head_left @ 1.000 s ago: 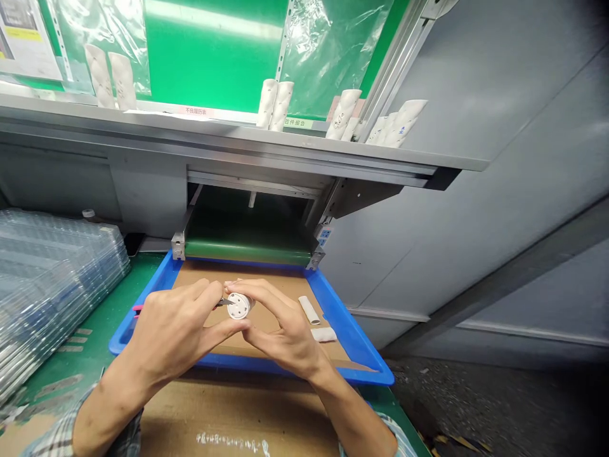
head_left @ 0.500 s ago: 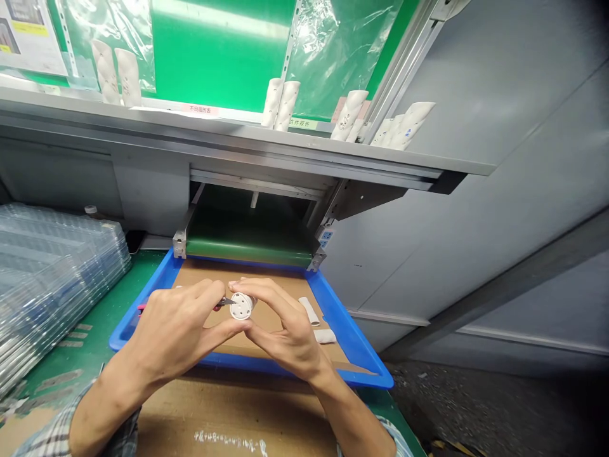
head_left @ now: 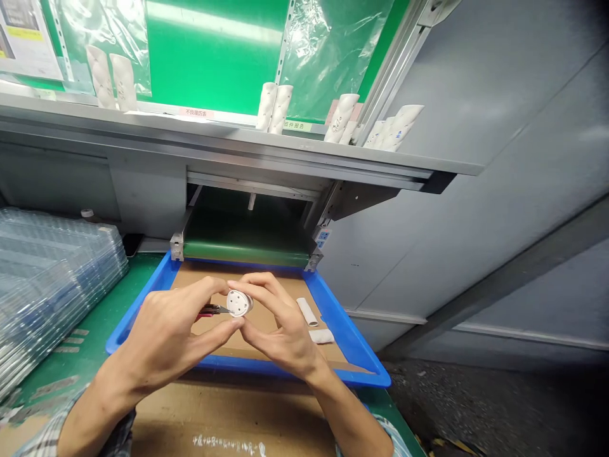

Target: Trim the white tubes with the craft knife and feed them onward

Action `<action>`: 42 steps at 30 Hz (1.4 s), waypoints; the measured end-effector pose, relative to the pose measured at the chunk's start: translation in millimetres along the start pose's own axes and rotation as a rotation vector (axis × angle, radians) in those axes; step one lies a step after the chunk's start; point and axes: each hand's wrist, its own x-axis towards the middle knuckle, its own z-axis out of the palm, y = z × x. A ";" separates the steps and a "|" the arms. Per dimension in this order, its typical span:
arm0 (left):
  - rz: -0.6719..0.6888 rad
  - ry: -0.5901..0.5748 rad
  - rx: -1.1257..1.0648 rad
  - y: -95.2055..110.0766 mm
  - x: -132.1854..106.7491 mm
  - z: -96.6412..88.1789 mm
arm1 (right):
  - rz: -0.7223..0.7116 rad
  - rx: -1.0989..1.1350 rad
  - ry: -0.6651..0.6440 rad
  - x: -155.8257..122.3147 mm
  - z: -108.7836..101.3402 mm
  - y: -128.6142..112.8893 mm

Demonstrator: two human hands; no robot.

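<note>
Two bare hands work close together just above a blue tray, seen from the person's own eye level. The left hand [head_left: 166, 331] is curled closed around a small hand tool [head_left: 214, 310] with a red grip and a slim metal tip; the fingers hide most of the grip, so the exact kind of tool is hard to tell. Its tip points right and ends at or just beside the edge of a white round plastic part [head_left: 239, 303], though any contact is too small to be sure of. The right hand [head_left: 280, 325] grasps that part with bent fingers, holding it in the air above the tray, its flat end, dotted with small holes, tilted up. The left thumb reaches across beneath it, meeting the right fingers.

The blue tray [head_left: 352, 339] is lined with brown cardboard and sits on a green-topped table [head_left: 147, 266]. Two short white pieces [head_left: 307, 311] lie on the liner right of the hands. Beyond the tray runs a green conveyor belt [head_left: 246, 251]. To the left stands a stack of clear plastic trays [head_left: 52, 285]. Above, a metal shelf [head_left: 214, 136] carries white cylindrical parts [head_left: 266, 106] standing upright.
</note>
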 end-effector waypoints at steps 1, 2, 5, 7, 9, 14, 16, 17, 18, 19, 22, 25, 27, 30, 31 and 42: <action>0.001 0.005 -0.007 -0.2 0.3 0.0 | 0.001 0.007 -0.006 -0.6 0.7 0.1; 0.009 0.008 -0.004 -0.7 0.6 0.5 | 0.001 0.014 -0.008 -1.5 1.6 0.3; 0.051 0.033 0.032 -3.4 0.5 4.8 | 0.019 0.022 0.003 -5.1 4.7 1.1; 0.078 0.072 0.069 -4.7 -0.4 8.6 | 0.034 0.007 -0.004 -6.8 6.8 1.4; 0.103 0.117 0.113 -4.5 -1.3 11.5 | 0.031 -0.011 -0.008 -7.1 8.3 1.5; 0.118 0.109 0.146 -1.2 0.8 8.0 | -0.025 -0.022 0.085 -2.3 7.3 1.9; 0.114 0.097 0.167 -1.0 2.6 3.0 | -0.020 -0.042 0.100 -0.8 5.7 2.1; 0.114 0.096 0.178 -1.1 3.2 0.5 | -0.016 -0.052 0.103 -0.5 5.1 2.3; 0.117 0.095 0.186 -1.1 3.4 -1.7 | -0.016 -0.056 0.109 -0.4 4.7 2.5; 0.120 0.091 0.191 -1.0 3.4 -3.5 | -0.018 -0.051 0.117 -0.6 4.7 2.9; 0.126 0.062 0.191 0.2 2.0 -5.7 | -0.035 -0.010 0.148 -1.7 6.0 4.8; 0.104 0.024 0.174 1.0 -0.1 -4.2 | -0.041 0.004 0.174 -2.5 7.7 6.9; 0.095 0.009 0.144 0.3 -1.3 -2.3 | -0.046 -0.006 0.184 -2.6 8.0 7.5; 0.107 0.007 0.101 -2.0 -2.6 0.1 | -0.057 -0.034 0.185 -2.3 7.3 6.9; 0.109 0.005 0.090 -2.6 -2.9 0.4 | -0.058 -0.044 0.185 -2.1 7.0 6.4; 0.089 -0.014 0.034 -2.9 -4.5 -2.3 | -0.099 -0.088 0.163 1.2 4.5 2.5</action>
